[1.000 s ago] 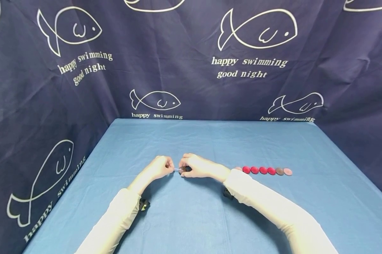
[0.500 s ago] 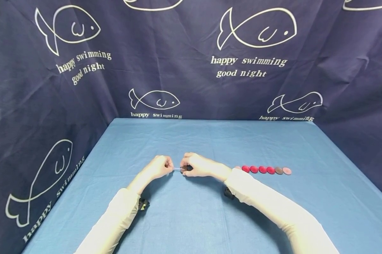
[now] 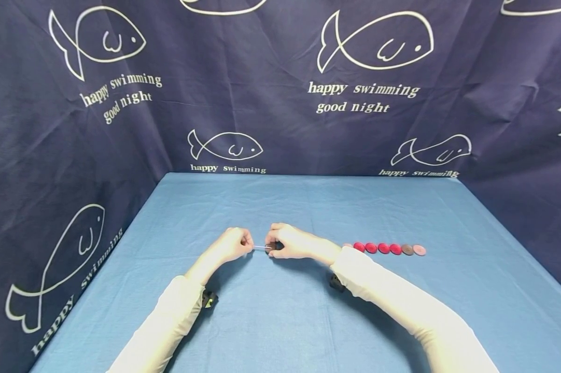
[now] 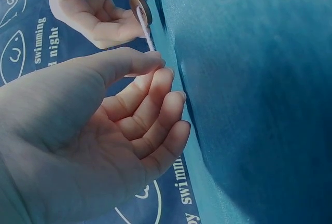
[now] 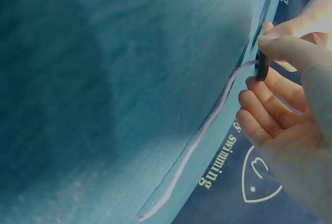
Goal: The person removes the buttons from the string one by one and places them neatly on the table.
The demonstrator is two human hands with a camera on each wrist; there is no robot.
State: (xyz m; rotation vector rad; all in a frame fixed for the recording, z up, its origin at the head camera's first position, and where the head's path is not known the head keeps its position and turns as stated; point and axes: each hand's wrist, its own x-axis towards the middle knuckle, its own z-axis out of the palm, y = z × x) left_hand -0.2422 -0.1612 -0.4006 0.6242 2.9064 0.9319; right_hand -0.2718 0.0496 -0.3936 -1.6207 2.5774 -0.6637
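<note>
A dark brown button [image 4: 147,10] is pinched on edge between the thumb and fingers of my right hand [image 3: 291,243]. Through it runs a pale lilac string [image 5: 196,137]. On the button's left side, my left hand [image 3: 230,245] pinches the string between thumb and index finger, its other fingers loosely curled. The short stretch between my hands is taut in the head view. From the button's other face the rest of the string trails away in the right wrist view. My fingertips hide part of the button's rim.
To the right, a row of loose buttons lies on the blue cloth [image 3: 280,321]: several red buttons [image 3: 371,248], a brown button [image 3: 407,249] and a pink button [image 3: 419,250]. Another pinkish one is partly hidden by my right sleeve. A navy fish-print curtain [image 3: 271,103] stands behind.
The gap between my hands has widened slightly, and more string shows between the left fingers and the button. The row of buttons lies as before; the head view has shifted a little.
</note>
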